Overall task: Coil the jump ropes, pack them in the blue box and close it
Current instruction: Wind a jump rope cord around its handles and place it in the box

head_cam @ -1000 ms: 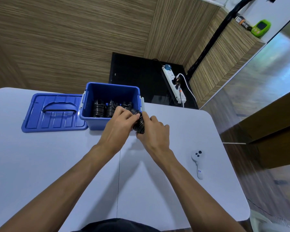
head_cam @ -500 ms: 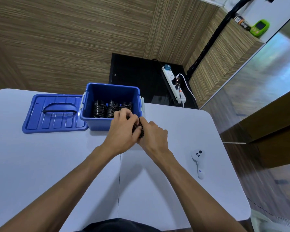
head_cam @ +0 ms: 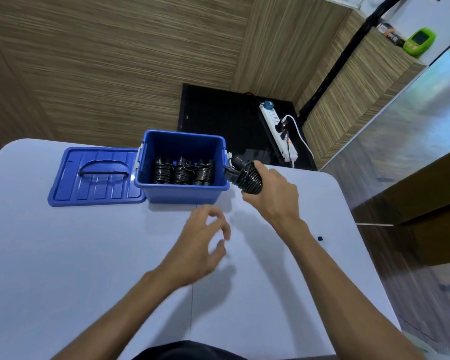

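Left hand (head_cam: 200,245) has let go, fingers loose; right hand (head_cam: 272,196) alone grips the coiled rope (head_cam: 246,178).

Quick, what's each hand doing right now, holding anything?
Left hand: open, fingers loosely curled above the table, holding nothing.
Right hand: holding a coiled jump rope beside the blue box.

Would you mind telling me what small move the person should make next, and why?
Probably move the right hand leftward over the blue box and lower its coiled jump rope in. Three coils already sit inside, the box is open, and this coil is held just outside its right wall.
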Action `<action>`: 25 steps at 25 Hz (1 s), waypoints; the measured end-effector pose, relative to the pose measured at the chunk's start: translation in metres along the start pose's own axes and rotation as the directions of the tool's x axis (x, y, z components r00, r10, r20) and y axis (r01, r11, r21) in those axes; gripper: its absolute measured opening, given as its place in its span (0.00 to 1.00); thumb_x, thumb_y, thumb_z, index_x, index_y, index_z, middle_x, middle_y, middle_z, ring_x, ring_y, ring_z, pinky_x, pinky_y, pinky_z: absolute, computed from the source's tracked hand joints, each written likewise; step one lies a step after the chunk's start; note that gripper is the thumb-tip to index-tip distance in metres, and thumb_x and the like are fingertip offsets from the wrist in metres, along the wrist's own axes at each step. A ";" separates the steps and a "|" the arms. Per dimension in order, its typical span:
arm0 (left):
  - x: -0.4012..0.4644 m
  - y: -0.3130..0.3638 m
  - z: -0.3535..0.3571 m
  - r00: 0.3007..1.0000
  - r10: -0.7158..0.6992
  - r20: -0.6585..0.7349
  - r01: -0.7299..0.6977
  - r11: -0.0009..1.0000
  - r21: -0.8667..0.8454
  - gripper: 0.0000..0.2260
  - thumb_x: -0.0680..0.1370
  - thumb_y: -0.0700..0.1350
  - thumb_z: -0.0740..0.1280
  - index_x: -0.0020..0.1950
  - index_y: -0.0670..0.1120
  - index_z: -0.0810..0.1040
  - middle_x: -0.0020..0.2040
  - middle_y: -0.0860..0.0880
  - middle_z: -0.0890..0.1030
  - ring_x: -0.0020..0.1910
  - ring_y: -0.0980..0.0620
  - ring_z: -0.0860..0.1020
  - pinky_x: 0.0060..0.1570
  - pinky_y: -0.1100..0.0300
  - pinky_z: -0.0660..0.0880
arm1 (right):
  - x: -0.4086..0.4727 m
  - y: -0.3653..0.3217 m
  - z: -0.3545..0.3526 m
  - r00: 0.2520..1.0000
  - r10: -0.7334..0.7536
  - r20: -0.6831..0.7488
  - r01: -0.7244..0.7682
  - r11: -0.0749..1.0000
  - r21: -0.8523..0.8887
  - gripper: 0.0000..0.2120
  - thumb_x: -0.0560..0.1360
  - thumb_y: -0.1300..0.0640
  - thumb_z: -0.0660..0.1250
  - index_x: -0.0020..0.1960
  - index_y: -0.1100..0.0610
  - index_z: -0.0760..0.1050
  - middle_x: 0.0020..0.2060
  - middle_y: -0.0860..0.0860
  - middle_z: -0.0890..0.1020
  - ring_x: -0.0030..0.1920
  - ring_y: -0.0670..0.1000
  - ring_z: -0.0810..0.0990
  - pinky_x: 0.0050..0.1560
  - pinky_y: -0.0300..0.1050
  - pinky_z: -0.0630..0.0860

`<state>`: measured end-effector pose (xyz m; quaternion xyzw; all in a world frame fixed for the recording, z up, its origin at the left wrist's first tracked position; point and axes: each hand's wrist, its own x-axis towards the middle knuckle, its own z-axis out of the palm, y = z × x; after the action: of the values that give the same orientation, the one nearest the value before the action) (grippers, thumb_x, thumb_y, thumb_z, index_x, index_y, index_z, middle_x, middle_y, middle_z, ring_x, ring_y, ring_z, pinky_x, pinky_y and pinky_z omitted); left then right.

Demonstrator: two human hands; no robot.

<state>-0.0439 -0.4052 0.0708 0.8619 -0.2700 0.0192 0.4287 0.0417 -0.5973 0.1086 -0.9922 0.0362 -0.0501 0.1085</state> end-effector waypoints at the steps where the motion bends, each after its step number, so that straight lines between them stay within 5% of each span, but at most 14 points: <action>1: 0.007 -0.006 -0.006 0.999 -0.015 -0.051 0.016 1.000 0.018 0.08 0.73 0.40 0.67 0.49 0.50 0.74 0.57 0.54 0.68 0.58 0.53 0.68 0.60 0.53 0.68 | -0.004 -0.002 0.000 0.999 -0.033 -0.005 0.033 0.999 -0.002 0.30 0.70 0.47 0.71 0.70 0.45 0.66 0.51 0.50 0.78 0.51 0.57 0.78 0.47 0.51 0.70; 4: 0.038 -0.021 -0.031 0.988 -0.042 -0.147 0.070 0.979 0.192 0.18 0.71 0.43 0.73 0.58 0.49 0.72 0.62 0.50 0.67 0.60 0.48 0.68 0.61 0.50 0.70 | -0.022 -0.017 0.013 0.983 -0.185 0.006 0.186 0.982 -0.042 0.33 0.71 0.45 0.72 0.73 0.44 0.64 0.52 0.50 0.78 0.52 0.58 0.79 0.47 0.51 0.71; 8: 0.068 -0.029 -0.050 0.990 -0.089 0.113 0.023 0.873 0.487 0.42 0.65 0.51 0.78 0.73 0.50 0.60 0.69 0.49 0.65 0.64 0.46 0.67 0.62 0.49 0.69 | -0.033 -0.027 0.025 0.947 -0.319 0.024 0.320 0.942 -0.102 0.33 0.72 0.46 0.71 0.74 0.48 0.63 0.53 0.50 0.78 0.50 0.58 0.77 0.45 0.50 0.64; 11: 0.083 -0.035 -0.056 0.937 -0.153 0.314 -0.069 0.799 0.597 0.36 0.66 0.57 0.76 0.69 0.53 0.63 0.63 0.53 0.72 0.60 0.49 0.72 0.57 0.53 0.69 | -0.036 -0.031 0.030 0.940 -0.338 0.050 0.341 0.935 -0.097 0.31 0.72 0.46 0.70 0.72 0.50 0.64 0.56 0.48 0.79 0.52 0.56 0.77 0.45 0.50 0.64; 14: 0.087 -0.040 -0.053 0.879 -0.215 0.425 -0.051 0.844 0.533 0.32 0.64 0.57 0.77 0.62 0.52 0.66 0.56 0.55 0.75 0.54 0.50 0.75 0.50 0.51 0.74 | -0.039 -0.031 0.031 0.929 -0.364 0.072 0.368 0.928 -0.055 0.29 0.72 0.44 0.70 0.70 0.49 0.67 0.56 0.48 0.80 0.52 0.55 0.78 0.45 0.50 0.64; 19: 0.087 -0.047 -0.051 0.900 -0.187 0.394 0.046 0.939 0.341 0.21 0.64 0.50 0.76 0.46 0.52 0.65 0.42 0.55 0.74 0.41 0.51 0.75 0.37 0.58 0.73 | -0.043 -0.025 0.027 0.947 -0.318 0.035 0.320 0.935 -0.153 0.34 0.70 0.32 0.67 0.70 0.47 0.68 0.46 0.51 0.78 0.44 0.56 0.77 0.40 0.48 0.65; 25: 0.074 -0.045 -0.040 0.910 -0.182 0.373 0.031 0.926 0.377 0.27 0.64 0.48 0.79 0.55 0.48 0.66 0.50 0.52 0.72 0.47 0.52 0.71 0.44 0.55 0.74 | -0.040 -0.027 0.022 0.930 -0.280 0.238 0.311 0.945 -0.105 0.30 0.72 0.35 0.67 0.66 0.52 0.65 0.48 0.53 0.79 0.45 0.57 0.80 0.38 0.46 0.68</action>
<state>0.0485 -0.3863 0.0829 0.9252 -0.2955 -0.1322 0.1979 0.0061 -0.5627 0.0895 -0.9908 -0.1228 0.0467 0.0329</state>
